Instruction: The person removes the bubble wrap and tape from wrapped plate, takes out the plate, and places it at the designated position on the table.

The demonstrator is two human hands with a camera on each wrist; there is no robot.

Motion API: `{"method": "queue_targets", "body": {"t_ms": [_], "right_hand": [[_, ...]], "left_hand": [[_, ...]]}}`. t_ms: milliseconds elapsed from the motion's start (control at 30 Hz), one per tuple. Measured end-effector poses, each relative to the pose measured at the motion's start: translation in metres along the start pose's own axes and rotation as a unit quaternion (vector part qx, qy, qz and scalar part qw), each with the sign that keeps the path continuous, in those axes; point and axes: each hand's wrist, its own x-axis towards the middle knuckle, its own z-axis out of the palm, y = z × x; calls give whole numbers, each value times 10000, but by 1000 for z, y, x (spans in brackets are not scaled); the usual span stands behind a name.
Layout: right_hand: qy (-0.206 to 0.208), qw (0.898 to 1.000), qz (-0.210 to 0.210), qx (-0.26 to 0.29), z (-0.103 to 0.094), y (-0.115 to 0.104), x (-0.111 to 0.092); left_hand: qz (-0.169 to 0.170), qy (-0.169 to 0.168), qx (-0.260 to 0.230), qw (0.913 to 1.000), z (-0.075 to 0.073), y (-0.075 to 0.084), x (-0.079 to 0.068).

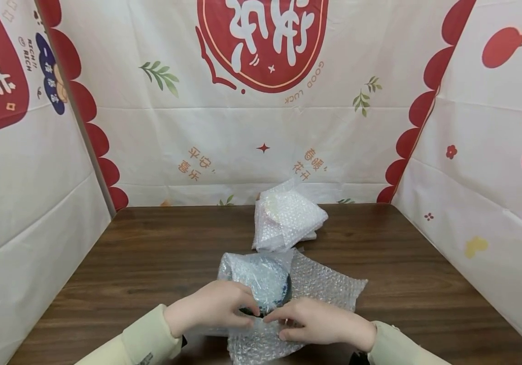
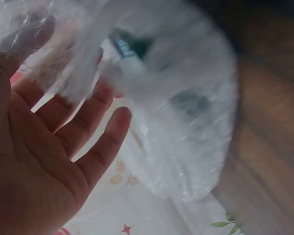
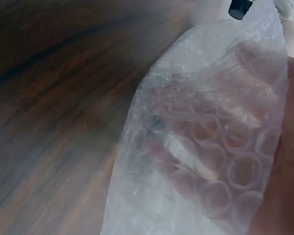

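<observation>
A round dish with a dark blue patterned rim (image 1: 286,291) lies on the table under a sheet of bubble wrap (image 1: 326,279). The wrap covers most of its top and spreads out to the right and toward the front. At the dish's near edge, my left hand (image 1: 226,304) holds the wrap with bent fingers; its wrist view shows film between thumb and fingers (image 2: 95,107). Opposite it, with fingertips almost meeting the left ones, my right hand (image 1: 311,320) grips the near flap. Its fingers show through the bubbles (image 3: 242,171) in the right wrist view.
Behind the dish, a bubble-wrapped bundle (image 1: 288,215) lies on the brown wooden table (image 1: 165,248). Printed white cloth walls (image 1: 261,126) stand at the back and both sides.
</observation>
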Motion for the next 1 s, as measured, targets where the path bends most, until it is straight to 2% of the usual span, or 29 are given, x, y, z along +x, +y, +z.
{"method": "queue_targets", "body": {"t_ms": [133,300,433,567,800,900,1000], "right_hand": [[56,9998,115,-128,1,1,1],[3,9986,506,123,1,5,1],[-131,9969,747,188,0,8,2],[-224,9955,921,61,0,9,2],[-188,9961,798,-319,5,3,-4],[-165,9962,685,-509,8,1,-7],[-125,9954,542,-783,11,0,-9]], "left_hand": [[-76,-65,309,9995,8,3,-3],[157,99,846,9962,16,8,-6],[536,-24,851,9949,23,13,-8],[774,-347,597,9946,27,17,-8],[1079,-530,598,9909,31,23,-8],[1022,-391,587,9923,27,22,-9],[826,-59,712,9940,20,19,-7]]}}
